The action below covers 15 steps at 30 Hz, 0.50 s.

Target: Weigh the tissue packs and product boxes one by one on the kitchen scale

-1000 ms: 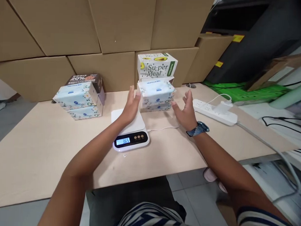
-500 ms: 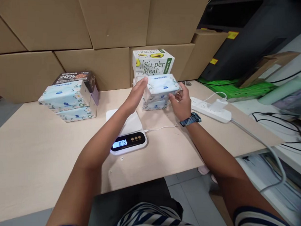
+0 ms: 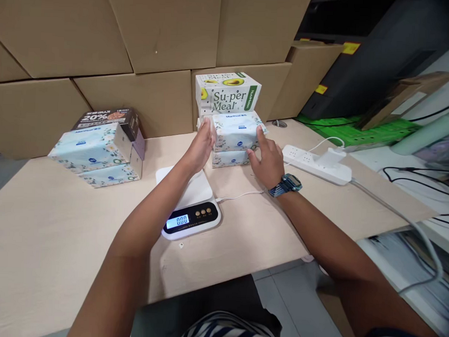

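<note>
A floral tissue pack (image 3: 236, 132) lies on top of a second tissue pack (image 3: 230, 159), in front of a white "Su-per Meal" box (image 3: 227, 97). My left hand (image 3: 202, 147) is held flat along the upper pack's left side, its fingers straight and together. On the other side, my right hand (image 3: 268, 161) has its fingers spread, with fingertips at the pack's right front corner. Neither hand is wrapped around the pack. A white digital scale (image 3: 193, 219) reading 0.00 sits nearer to me, partly covered by my left forearm.
More tissue packs (image 3: 90, 146) are stacked at the left, with a dark "20%" box (image 3: 108, 117) behind. Cardboard boxes (image 3: 138, 101) line the table's back. A power strip (image 3: 316, 164) lies at the right, and a thin white cable (image 3: 242, 192) runs from the scale.
The upper tissue pack has settled squarely onto the lower one. My right hand's grip has loosened, and my left hand has slid down its side. The scale's display went from 0.13 to 0.00.
</note>
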{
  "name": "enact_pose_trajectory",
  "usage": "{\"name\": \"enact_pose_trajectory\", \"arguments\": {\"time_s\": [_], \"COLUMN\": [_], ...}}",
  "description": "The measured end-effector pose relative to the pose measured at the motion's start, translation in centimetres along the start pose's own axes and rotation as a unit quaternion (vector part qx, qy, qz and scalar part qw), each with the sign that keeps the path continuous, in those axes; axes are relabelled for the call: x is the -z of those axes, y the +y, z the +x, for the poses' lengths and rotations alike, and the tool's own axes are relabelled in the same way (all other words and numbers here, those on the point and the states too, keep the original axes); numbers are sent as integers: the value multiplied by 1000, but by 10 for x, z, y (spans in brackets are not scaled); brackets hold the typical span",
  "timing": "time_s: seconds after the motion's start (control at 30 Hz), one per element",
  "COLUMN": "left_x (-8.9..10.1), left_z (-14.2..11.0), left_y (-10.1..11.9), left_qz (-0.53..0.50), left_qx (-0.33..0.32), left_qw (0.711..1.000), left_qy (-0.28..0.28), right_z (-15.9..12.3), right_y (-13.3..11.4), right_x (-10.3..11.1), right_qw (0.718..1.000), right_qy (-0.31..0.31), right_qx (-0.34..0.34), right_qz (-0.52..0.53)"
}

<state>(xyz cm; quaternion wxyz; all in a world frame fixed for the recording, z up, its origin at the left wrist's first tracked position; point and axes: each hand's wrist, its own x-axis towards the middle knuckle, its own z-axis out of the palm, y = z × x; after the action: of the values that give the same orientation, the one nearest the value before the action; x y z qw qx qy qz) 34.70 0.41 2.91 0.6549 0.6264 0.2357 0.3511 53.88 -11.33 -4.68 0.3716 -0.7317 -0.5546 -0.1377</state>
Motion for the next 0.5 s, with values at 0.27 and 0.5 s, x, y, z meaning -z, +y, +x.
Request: {"name": "enact_pose_trajectory", "arguments": {"time_s": [0.27,0.5], "left_x": [17,147], "left_z": [-75,-176], "left_y": [51,89], "left_qz": [150,271], "left_qx": [-153,-229], "left_qw": [975,847], "left_qy": [61,397], "right_z": [-22,-29], "right_y": [11,-71], "right_x": [-1,-3], "right_qw": [997,941], "right_qy": [42,37], "right_qx": [23,181], "right_qz": [65,284]}}
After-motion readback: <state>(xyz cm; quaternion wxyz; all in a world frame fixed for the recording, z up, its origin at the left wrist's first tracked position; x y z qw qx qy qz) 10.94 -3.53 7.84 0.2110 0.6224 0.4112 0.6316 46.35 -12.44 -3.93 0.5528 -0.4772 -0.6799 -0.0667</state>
